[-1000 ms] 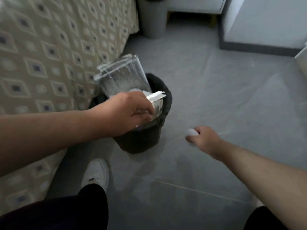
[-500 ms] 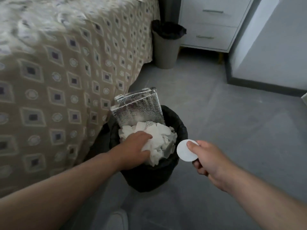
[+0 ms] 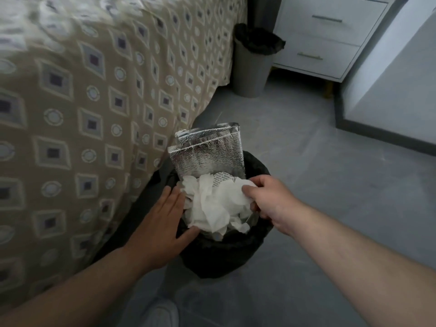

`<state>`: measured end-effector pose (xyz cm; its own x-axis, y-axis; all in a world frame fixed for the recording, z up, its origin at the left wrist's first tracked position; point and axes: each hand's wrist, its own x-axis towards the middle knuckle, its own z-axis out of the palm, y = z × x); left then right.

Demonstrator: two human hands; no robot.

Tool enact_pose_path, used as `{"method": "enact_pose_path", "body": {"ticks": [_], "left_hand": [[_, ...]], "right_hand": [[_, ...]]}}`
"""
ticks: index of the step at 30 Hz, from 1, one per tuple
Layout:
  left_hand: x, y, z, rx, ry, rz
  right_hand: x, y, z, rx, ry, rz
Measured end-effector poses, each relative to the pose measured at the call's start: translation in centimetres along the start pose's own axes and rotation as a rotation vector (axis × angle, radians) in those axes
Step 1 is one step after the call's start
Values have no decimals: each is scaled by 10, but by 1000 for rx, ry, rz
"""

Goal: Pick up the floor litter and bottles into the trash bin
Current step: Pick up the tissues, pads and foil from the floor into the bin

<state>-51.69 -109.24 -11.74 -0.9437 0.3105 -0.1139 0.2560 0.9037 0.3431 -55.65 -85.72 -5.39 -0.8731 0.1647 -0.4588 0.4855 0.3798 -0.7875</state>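
Note:
A black-lined trash bin (image 3: pixel 224 256) stands on the grey floor beside the bed. It is heaped with crumpled white paper (image 3: pixel 212 204), and a silver foil bag (image 3: pixel 207 152) sticks up from its far side. My left hand (image 3: pixel 160 223) lies flat with straight fingers against the bin's left rim, touching the paper's edge. My right hand (image 3: pixel 269 199) is over the bin's right side, thumb and fingers pinching a white disc (image 3: pixel 250 184) against the top of the pile; most of the disc is hidden.
A bed with a patterned beige cover (image 3: pixel 94 102) fills the left. A second grey bin with a black liner (image 3: pixel 254 62) stands by a white drawer cabinet (image 3: pixel 330 36) at the back. A white wall panel (image 3: pixel 389 90) runs along the right. My white shoe (image 3: pixel 162 312) is below the bin.
My right hand carried the white disc left from beside the bin onto the paper pile. My left hand came off the paper and flattened against the bin's left rim.

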Motion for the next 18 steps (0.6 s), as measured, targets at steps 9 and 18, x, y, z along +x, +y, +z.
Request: {"method": "enact_pose_path", "body": {"ticks": [9,18], "left_hand": [[1,-1,10,-455,102,-176],[-2,-4,19,-908,111,-195]], "right_hand": [[-4,17,40,-799,-29,-166],[19,40,62,-891,-258,88]]}}
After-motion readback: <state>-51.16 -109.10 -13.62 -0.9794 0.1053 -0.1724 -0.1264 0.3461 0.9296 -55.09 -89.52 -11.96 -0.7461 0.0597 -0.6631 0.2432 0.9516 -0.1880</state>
